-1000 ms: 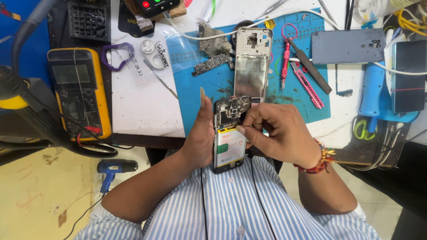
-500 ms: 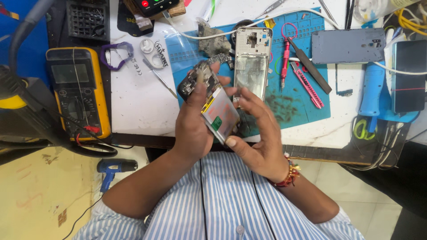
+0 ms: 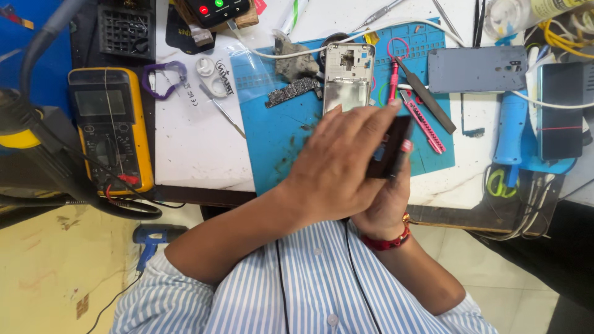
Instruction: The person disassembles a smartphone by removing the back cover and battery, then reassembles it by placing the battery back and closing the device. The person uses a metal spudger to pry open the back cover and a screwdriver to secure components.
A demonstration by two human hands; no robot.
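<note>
Phone (image 3: 390,148) now flipped dark-side out at frame centre, clamped between left hand (image 3: 337,167) and right hand (image 3: 383,198); inspection apparently shifts sides.

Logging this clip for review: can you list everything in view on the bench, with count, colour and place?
Opened phone: one, dark, held between both hands above the mat.
Work mat: one, blue, centre of the white bench.
Phone frame: one, silver, top of the mat.
Circuit board: one, dark, left of the frame.
Back cover: one, grey, right of the mat.
Multimeter: one, yellow, far left.
Cutter knife: one, pink, right side of the mat.
Heat gun: one, blue, on the floor.
Left hand: one, laid over the phone.
Right hand: one, red wristband, under the phone.
</note>
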